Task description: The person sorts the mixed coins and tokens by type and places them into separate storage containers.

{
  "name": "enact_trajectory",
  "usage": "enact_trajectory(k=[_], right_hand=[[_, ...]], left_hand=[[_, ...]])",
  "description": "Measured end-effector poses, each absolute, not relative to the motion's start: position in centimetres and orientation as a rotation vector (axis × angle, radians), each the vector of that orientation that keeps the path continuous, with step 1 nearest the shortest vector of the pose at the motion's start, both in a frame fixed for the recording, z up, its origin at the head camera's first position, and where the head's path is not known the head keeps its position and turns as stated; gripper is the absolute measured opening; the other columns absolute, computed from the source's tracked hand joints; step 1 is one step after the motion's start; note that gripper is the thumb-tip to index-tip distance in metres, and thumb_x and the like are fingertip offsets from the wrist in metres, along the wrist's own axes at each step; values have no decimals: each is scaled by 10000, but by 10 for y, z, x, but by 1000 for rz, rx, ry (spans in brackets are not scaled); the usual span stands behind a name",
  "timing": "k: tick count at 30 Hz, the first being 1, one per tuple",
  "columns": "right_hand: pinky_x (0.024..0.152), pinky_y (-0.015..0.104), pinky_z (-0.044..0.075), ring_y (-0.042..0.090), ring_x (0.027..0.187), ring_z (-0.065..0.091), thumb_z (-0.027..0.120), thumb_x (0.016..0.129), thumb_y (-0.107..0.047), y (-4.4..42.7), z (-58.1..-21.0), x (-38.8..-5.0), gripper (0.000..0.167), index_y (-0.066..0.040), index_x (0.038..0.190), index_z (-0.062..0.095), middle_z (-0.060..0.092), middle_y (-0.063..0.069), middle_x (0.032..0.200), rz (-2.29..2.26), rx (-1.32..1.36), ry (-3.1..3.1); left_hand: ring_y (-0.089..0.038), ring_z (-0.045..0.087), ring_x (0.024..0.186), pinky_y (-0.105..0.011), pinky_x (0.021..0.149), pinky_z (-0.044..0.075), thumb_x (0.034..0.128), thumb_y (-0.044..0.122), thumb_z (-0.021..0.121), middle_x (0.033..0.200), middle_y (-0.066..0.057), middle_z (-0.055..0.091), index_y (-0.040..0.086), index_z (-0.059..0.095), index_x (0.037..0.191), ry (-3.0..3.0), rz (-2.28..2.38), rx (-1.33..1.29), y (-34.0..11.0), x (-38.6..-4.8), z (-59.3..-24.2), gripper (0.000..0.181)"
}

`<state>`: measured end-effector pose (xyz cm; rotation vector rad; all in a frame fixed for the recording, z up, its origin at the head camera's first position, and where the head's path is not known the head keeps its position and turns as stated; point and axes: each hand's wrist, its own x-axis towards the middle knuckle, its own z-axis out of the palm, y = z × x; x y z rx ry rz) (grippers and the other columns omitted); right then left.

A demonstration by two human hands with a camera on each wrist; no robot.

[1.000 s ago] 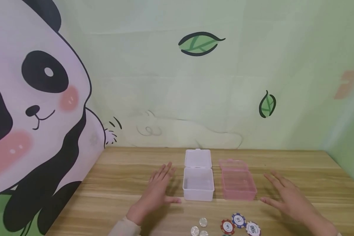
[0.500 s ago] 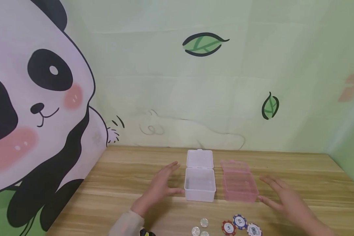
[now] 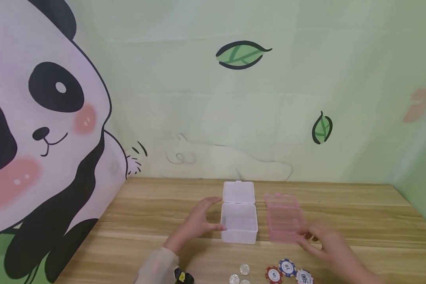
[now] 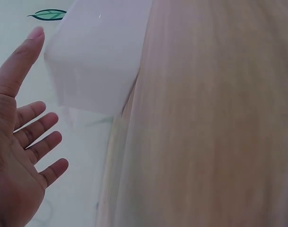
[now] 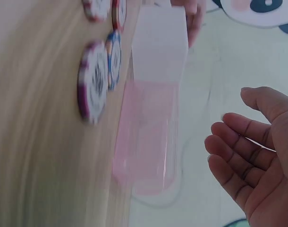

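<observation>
A white box [image 3: 239, 217] with its lid raised stands mid-table; a pink see-through box [image 3: 285, 221], lid also back, is just right of it. My left hand [image 3: 195, 223] is beside the white box's left side, thumb at its front corner, fingers extended; the left wrist view shows this hand [image 4: 21, 137] spread near the white box [image 4: 92, 56]. At the pink box's front right corner is my right hand [image 3: 326, 244], slightly blurred. The right wrist view has its fingers loosely bent and holding nothing [image 5: 257, 151], apart from the pink box [image 5: 151, 137]; contact is unclear.
Silver coins [image 3: 244, 269] and several poker chips [image 3: 273, 274] lie at the table's near edge. A black and yellow object [image 3: 183, 276] is beside my left sleeve [image 3: 157, 265]. Behind the wooden table [image 3: 156, 193] hangs a panda-printed backdrop [image 3: 184, 79].
Both hands have moved inward, the left up to the white box and the right to the pink box's near corner. The black and yellow object has come further into view.
</observation>
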<state>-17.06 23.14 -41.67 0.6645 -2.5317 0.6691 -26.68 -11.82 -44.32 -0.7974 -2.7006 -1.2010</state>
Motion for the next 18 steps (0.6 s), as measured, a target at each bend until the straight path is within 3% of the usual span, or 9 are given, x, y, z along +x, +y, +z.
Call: enact_trajectory(k=[7, 12, 18], right_hand=[[584, 182, 454, -86, 744, 469, 667, 898, -219, 208, -423, -162, 42, -188, 906, 640, 586, -165, 821, 855, 869, -2650], [582, 173, 454, -72, 741, 481, 669, 895, -219, 196, -432, -162, 75, -149, 905, 644, 609, -114, 828, 818, 1056, -2624], [578, 80, 393, -73, 708, 486, 693, 866, -195, 182, -441, -162, 66, -145, 872, 651, 614, -71, 798, 775, 1302, -2497]], left_hand=[[-382, 440, 1315, -576, 1094, 344, 690, 361, 846, 1405, -168, 501, 73, 483, 1381, -2737, -1179, -794, -116, -265, -449, 832], [-384, 447, 1310, -568, 1092, 351, 685, 346, 853, 1402, -181, 501, 65, 478, 1386, -2733, -1210, -819, -116, -263, -453, 843], [-389, 419, 1342, -568, 1104, 340, 698, 329, 849, 1439, -189, 467, 74, 447, 1414, -2708, -1307, -811, -113, -261, -456, 859]])
